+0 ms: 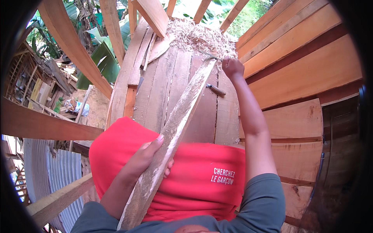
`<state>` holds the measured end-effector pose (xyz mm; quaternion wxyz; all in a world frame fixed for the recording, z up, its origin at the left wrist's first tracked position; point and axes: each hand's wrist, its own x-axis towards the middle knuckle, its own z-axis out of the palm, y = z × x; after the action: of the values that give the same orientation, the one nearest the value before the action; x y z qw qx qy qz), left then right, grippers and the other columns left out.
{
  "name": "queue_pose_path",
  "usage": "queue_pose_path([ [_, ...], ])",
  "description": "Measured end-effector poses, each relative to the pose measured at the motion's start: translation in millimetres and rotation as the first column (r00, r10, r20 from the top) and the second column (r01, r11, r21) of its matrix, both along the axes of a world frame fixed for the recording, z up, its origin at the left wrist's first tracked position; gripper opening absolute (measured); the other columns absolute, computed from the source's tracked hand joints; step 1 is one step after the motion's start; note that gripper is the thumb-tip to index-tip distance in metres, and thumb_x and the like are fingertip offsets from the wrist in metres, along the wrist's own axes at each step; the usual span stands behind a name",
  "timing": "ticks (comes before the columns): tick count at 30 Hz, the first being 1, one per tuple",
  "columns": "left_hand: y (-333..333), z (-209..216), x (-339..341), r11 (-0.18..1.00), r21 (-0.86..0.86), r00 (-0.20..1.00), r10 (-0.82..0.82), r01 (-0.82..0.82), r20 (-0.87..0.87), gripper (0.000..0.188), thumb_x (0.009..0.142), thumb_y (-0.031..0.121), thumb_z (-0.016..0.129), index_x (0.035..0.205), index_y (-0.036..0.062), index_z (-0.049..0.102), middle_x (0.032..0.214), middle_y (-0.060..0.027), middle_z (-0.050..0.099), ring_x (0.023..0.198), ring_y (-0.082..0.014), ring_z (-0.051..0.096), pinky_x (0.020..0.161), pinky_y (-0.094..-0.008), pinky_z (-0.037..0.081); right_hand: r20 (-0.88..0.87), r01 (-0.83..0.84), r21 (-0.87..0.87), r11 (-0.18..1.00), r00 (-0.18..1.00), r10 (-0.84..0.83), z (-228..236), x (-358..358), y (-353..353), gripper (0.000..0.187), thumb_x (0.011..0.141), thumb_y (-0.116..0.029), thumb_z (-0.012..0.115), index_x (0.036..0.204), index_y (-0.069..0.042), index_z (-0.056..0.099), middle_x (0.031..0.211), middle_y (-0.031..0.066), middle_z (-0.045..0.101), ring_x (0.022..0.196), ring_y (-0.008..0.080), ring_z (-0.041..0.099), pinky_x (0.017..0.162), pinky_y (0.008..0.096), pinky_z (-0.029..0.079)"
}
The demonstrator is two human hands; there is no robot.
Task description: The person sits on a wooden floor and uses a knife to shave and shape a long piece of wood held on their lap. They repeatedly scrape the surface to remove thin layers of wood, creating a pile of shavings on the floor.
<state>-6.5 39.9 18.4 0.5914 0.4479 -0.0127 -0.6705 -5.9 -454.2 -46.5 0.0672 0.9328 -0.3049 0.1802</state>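
A long rough wooden slat point(175, 132) runs diagonally through the middle of the frame, its near end low by the person's lap at the bottom centre and its far end up near the top centre, just beside a heap of wood shavings point(198, 37). Its long axis climbs from lower left to upper right. The left hand point(145, 159) wraps the slat from the left side in the lower middle, thumb lying along the top face and fingers curled underneath, so the wood sits clamped in that grip. The right hand point(232, 68) is far up the frame at the slat's far end, closed in a fist; whether it grips a tool or the slat's tip is hard to tell. The left hand is the nearer one to the body, the right arm is stretched out long. Beneath the slat lies a bench of planks point(167, 89), with a small dark-handled tool point(215, 90) lying just right of the slat
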Motion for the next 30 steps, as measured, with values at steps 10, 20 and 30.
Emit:
queue_pose_path([
  [10, 4.7, 10.4, 0.3, 1.000, 0.000, 1.000, 0.001, -0.001, -0.031, 0.049, 0.108, 0.047, 0.039, 0.111, 0.0014, 0.058, 0.075, -0.0137, 0.064, 0.058, -0.0207, 0.065, 0.056, -0.0333, 0.056, -0.222, 0.311, 0.143, 0.939, 0.935, -0.276, -0.9, -8.9, -23.5, 0.061, 0.102, -0.042, 0.030, 0.098, 0.000, 0.075, 0.103, 0.0264, 0.072, 0.101, 0.0425, 0.069, 0.087, 0.0529, 0.053],
  [20, 8.7, 3.8, 14.9, 0.994, 0.028, 0.990, 0.108, -0.106, -0.089, 0.049, 0.108, 0.047, 0.039, 0.111, 0.0013, 0.058, 0.075, -0.0139, 0.064, 0.058, -0.0214, 0.065, 0.055, -0.0342, 0.056, 0.116, 0.107, 0.679, 0.726, 0.961, -0.250, -22.1, -31.5, 9.7, 0.064, 0.104, -0.053, 0.042, 0.107, 0.004, 0.070, 0.096, 0.0222, 0.071, 0.091, 0.0296, 0.068, 0.083, 0.0427, 0.051],
  [30, 6.3, 1.4, 13.1, 0.998, 0.038, 0.992, 0.050, -0.054, 0.112, 0.050, 0.109, 0.046, 0.039, 0.105, -0.0001, 0.059, 0.075, -0.0134, 0.068, 0.058, -0.0212, 0.068, 0.053, -0.0339, 0.058, 0.271, -0.357, 0.709, 0.608, 0.934, 0.233, 36.2, -58.2, 111.3, 0.032, 0.103, -0.029, 0.060, 0.098, 0.002, 0.066, 0.069, 0.0037, 0.056, 0.067, 0.0100, 0.050, 0.062, 0.0314, 0.043],
])
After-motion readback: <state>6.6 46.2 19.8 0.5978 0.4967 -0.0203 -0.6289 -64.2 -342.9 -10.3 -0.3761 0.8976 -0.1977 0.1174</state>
